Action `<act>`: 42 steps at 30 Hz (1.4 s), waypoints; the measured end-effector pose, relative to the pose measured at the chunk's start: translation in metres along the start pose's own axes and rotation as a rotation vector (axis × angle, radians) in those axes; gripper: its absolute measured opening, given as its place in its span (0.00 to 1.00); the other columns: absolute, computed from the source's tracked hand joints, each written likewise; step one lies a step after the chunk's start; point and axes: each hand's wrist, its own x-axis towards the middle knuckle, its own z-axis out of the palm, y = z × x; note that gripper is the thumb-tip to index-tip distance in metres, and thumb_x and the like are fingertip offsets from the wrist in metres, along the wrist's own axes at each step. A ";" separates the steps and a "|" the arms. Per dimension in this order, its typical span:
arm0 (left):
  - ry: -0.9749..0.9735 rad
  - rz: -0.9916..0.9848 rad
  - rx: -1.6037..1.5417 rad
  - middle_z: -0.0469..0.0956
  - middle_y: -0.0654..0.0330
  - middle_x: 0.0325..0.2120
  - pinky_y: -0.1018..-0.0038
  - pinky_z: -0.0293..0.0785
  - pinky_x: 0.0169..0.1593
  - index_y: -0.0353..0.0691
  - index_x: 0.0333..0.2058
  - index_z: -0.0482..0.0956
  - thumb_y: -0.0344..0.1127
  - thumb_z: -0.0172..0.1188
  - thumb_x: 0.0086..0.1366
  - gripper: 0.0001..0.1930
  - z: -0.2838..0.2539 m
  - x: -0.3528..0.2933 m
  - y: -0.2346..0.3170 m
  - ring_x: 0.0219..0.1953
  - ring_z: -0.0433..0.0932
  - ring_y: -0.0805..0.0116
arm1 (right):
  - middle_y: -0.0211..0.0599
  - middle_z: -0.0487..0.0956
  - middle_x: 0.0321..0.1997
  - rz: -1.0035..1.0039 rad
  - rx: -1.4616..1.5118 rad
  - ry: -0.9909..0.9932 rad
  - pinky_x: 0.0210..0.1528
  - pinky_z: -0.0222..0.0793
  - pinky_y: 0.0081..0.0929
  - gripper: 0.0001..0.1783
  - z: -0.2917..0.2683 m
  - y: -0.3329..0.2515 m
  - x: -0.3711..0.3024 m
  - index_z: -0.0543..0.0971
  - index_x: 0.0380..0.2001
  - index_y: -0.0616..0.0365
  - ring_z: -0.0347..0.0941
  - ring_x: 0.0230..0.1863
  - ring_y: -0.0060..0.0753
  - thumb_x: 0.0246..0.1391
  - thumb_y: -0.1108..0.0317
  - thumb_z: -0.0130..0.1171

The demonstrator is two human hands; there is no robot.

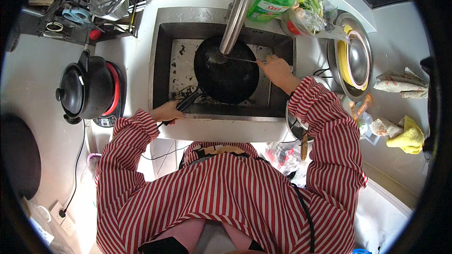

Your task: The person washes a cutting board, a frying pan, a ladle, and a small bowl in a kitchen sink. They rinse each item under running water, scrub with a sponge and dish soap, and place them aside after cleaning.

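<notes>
A black wok rests in the stainless steel sink, its inside facing up under the faucet. My left hand is closed around the wok's black handle at the sink's front left edge. On the right, my right hand is closed on a thin metal-handled utensil that reaches across the wok. The utensil's far end lies by the faucet's mouth, where I cannot make out its shape. Dark food scraps are scattered over the sink bottom.
A green soap bottle and a bag of vegetables stand behind the sink. Metal bowls with a yellow colander lean at right. A black pot is at left, below a utensil rack. A yellow cloth hangs far right.
</notes>
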 end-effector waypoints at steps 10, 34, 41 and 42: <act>0.036 -0.029 0.058 0.69 0.59 0.16 0.74 0.65 0.15 0.30 0.33 0.66 0.32 0.57 0.52 0.13 -0.002 0.003 -0.006 0.14 0.69 0.72 | 0.44 0.75 0.31 -0.227 -0.051 -0.424 0.34 0.72 0.34 0.16 -0.059 0.011 -0.048 0.75 0.45 0.51 0.74 0.37 0.39 0.53 0.69 0.48; 0.153 -0.008 -0.229 0.69 0.59 0.13 0.74 0.67 0.16 0.31 0.26 0.66 0.32 0.58 0.54 0.11 0.091 0.005 0.022 0.14 0.70 0.71 | 0.60 0.77 0.28 0.219 0.670 -0.486 0.33 0.73 0.43 0.18 0.045 -0.082 -0.084 0.67 0.43 0.75 0.76 0.32 0.56 0.47 0.77 0.48; 0.058 0.018 -0.382 0.68 0.60 0.12 0.75 0.63 0.14 0.33 0.26 0.67 0.31 0.59 0.53 0.10 0.100 0.003 0.029 0.12 0.68 0.72 | 0.56 0.76 0.23 0.352 0.485 -0.306 0.24 0.73 0.39 0.30 0.073 -0.105 -0.054 0.58 0.57 0.76 0.76 0.24 0.49 0.50 0.75 0.45; 0.028 0.025 -0.428 0.68 0.61 0.12 0.75 0.62 0.14 0.33 0.27 0.68 0.32 0.60 0.53 0.10 0.100 0.002 0.028 0.12 0.68 0.72 | 0.54 0.76 0.22 0.358 0.454 -0.293 0.23 0.73 0.38 0.30 0.072 -0.102 -0.047 0.58 0.58 0.75 0.76 0.22 0.47 0.50 0.76 0.46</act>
